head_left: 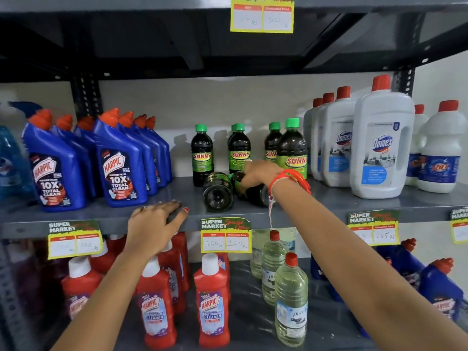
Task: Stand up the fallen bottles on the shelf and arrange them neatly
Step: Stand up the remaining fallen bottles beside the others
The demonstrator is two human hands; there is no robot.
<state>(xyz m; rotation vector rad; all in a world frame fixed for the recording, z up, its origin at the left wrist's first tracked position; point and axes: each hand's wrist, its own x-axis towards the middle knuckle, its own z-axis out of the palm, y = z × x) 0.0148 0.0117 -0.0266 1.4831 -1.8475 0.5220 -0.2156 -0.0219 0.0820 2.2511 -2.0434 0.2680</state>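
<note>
Picking up a fallen bottle

Two dark round bottles lie on the gray metal shelf [329, 198]. The right hand [258, 171] wraps around the right fallen bottle [253, 191]; the left fallen bottle [217, 192] lies touching it. The left hand [154, 219] rests flat, fingers spread, on the shelf edge. Next, I think, tip the smooth bottle upright beside the standing bottles [239, 150].

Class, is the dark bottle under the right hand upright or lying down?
Lying down. The dark bottle rests on its side on the shelf, base toward the camera, under the right hand.
</note>
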